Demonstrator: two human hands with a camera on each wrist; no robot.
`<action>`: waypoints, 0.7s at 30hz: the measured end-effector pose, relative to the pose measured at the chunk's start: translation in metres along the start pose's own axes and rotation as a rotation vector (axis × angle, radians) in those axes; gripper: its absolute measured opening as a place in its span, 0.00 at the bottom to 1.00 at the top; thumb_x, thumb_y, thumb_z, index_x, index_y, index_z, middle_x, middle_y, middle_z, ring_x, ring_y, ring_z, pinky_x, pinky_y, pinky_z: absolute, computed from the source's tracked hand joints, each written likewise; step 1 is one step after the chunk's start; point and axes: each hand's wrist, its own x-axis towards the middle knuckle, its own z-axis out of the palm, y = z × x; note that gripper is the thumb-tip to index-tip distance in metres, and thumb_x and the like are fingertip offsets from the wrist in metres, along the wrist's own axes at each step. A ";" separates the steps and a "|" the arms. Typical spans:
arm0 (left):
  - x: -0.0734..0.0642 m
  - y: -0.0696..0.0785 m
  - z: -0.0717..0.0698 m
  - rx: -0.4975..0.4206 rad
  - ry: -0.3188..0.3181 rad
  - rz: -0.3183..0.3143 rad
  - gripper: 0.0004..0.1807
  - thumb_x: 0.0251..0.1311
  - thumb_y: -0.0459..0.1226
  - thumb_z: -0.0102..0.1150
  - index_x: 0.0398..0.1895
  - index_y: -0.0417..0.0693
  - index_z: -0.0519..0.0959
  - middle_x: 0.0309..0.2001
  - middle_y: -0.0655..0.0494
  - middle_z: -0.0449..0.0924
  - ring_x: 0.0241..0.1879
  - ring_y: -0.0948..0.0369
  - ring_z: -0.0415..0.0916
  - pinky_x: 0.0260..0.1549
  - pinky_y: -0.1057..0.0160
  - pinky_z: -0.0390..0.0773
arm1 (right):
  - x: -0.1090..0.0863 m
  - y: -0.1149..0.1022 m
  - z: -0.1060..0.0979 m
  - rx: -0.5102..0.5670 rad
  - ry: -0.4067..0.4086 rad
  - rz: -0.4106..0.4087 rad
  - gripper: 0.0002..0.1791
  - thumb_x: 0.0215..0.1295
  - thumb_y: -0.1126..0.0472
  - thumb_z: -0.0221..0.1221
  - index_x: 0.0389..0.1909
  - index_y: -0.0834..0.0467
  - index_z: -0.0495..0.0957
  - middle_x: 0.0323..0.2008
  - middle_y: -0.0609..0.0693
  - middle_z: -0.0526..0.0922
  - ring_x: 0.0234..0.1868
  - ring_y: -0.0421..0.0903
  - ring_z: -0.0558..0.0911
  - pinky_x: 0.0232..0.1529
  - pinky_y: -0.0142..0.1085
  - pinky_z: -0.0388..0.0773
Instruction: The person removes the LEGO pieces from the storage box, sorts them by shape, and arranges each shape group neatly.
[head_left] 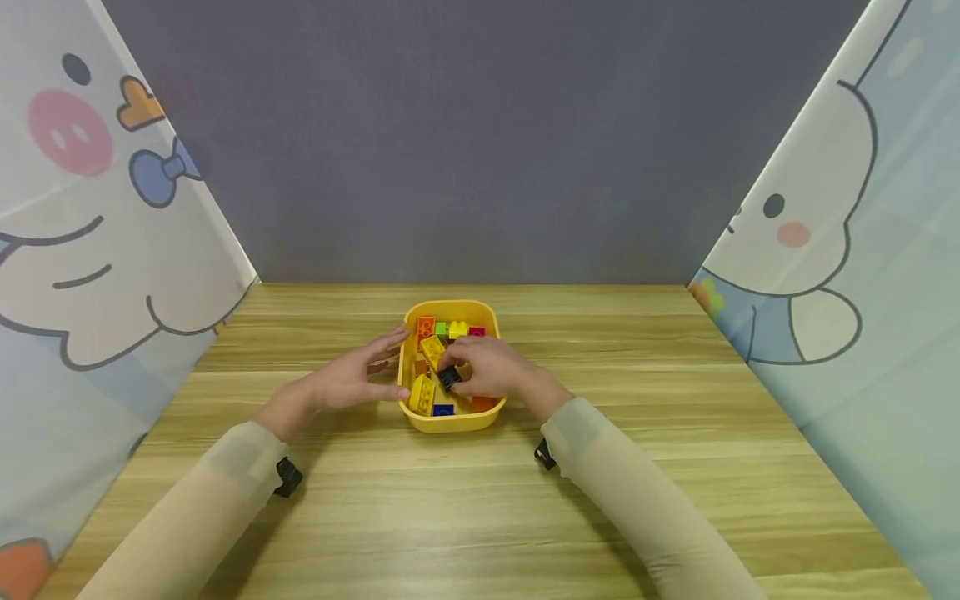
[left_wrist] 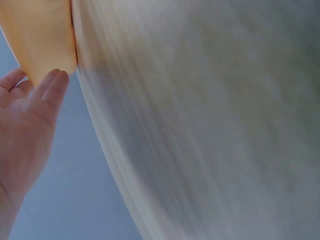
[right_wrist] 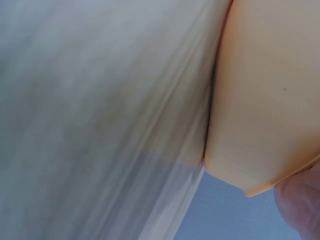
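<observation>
A yellow plastic tray (head_left: 450, 425) of toy building bricks stands on the table. Inside it, my right hand (head_left: 491, 367) pinches a black brick (head_left: 449, 378) between thumb and fingers. My left hand (head_left: 347, 380) rests its spread, nearly straight fingers against the tray's left side. Close to the black brick lie a long yellow brick (head_left: 432, 351) and another yellow brick (head_left: 423, 396). In the left wrist view the left hand (left_wrist: 25, 125) touches the tray's outer wall (left_wrist: 45, 35). The right wrist view shows the tray wall (right_wrist: 265, 100) and only part of the right hand (right_wrist: 302, 200).
Other bricks in the tray include orange (head_left: 426, 325), green (head_left: 442, 330), dark blue (head_left: 443, 410) and red (head_left: 477, 332) ones. The wood-grain table (head_left: 420, 517) meets a grey back panel (head_left: 480, 150). Cartoon-printed cloths (head_left: 45, 275) hang on both sides.
</observation>
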 end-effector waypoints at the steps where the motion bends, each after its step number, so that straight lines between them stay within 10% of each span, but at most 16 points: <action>1: 0.000 0.000 0.000 -0.005 0.004 0.005 0.62 0.65 0.52 0.79 0.92 0.50 0.48 0.92 0.51 0.33 0.85 0.35 0.55 0.78 0.33 0.63 | 0.000 0.000 0.000 0.002 0.000 0.001 0.20 0.70 0.50 0.72 0.61 0.42 0.85 0.59 0.41 0.85 0.59 0.44 0.83 0.67 0.46 0.80; 21: 0.003 -0.002 0.000 -0.035 0.032 -0.012 0.66 0.62 0.50 0.82 0.91 0.49 0.45 0.84 0.36 0.55 0.78 0.34 0.66 0.73 0.33 0.72 | -0.001 0.000 0.000 -0.010 -0.008 0.006 0.19 0.72 0.48 0.72 0.61 0.41 0.85 0.58 0.40 0.85 0.54 0.43 0.83 0.62 0.45 0.81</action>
